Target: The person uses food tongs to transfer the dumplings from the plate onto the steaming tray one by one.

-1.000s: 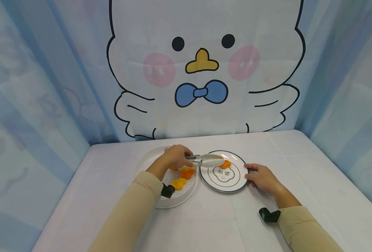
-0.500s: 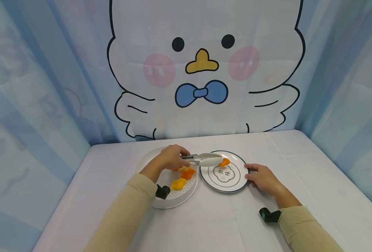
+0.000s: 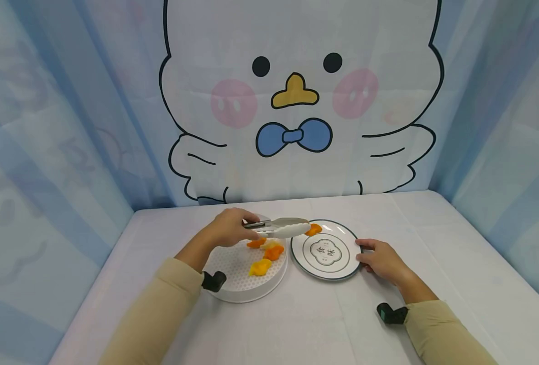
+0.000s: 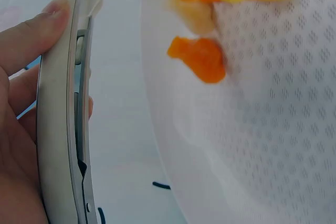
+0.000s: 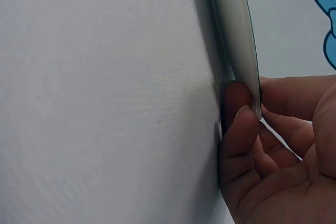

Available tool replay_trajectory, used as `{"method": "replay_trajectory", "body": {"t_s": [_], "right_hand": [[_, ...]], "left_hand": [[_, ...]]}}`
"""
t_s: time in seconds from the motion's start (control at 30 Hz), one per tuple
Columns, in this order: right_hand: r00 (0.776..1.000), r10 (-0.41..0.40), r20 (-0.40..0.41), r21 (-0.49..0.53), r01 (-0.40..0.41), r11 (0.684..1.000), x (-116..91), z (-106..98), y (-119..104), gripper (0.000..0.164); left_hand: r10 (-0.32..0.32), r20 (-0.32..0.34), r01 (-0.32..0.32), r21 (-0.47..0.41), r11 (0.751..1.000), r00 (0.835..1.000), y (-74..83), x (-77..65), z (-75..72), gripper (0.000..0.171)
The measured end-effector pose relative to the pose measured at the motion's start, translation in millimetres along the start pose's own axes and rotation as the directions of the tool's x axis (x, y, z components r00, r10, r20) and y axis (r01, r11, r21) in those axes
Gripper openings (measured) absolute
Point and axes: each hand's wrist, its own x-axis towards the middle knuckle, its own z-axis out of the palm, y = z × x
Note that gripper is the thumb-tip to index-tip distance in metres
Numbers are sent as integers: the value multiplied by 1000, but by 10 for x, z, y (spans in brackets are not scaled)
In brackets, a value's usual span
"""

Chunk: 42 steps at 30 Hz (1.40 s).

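My left hand (image 3: 230,228) grips metal tongs (image 3: 280,229) with pale tips, thumb and fingers on opposite arms in the left wrist view. At the tips is a small orange soft-looking piece (image 3: 314,229), over the plate's upper left part. The right hand (image 3: 381,258) pinches the right rim of a white plate (image 3: 307,261) with a dark edge line and printed centre; in the right wrist view its thumb and fingers lie on either side of the rim. Left of the plate sits a round white perforated tray (image 3: 232,266). Inside lie yellow (image 3: 260,267) and orange pieces (image 3: 274,252).
A white cloth covers the table (image 3: 296,324). Behind it hangs a curtain (image 3: 292,177) with a cartoon bird, and blue curtains (image 3: 45,152) flank both sides. The tray and the plate stand close together. A black device (image 3: 214,281) sits at each wrist.
The left hand has drawn the tongs leftward, the orange piece moving with their tips from the plate's upper middle to its left side. My right hand keeps its hold on the rim.
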Motion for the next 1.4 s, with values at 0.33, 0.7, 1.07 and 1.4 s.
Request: {"method": "replay_trajectory", "body": {"t_s": [0.33, 0.7, 1.07, 1.4], "right_hand": [[1000, 4, 5, 9, -4, 1000, -5, 10, -1, 53], [1000, 3, 3, 17, -3, 1000, -18, 8, -25, 53], [1000, 7, 3, 16, -7, 1000, -10, 10, -5, 52], [1000, 27, 1, 9, -27, 1000, 5, -1, -13, 53]], "left_hand": [[-5, -28, 5, 20, 1000, 1000, -266, -195, -229, 48], [-42, -52, 41, -7, 999, 998, -628, -369, -402, 52], [-82, -67, 81, -22, 997, 994, -932, -441, -415, 53], [-107, -67, 107, -3, 994, 992, -946, -375, -357, 51]]}}
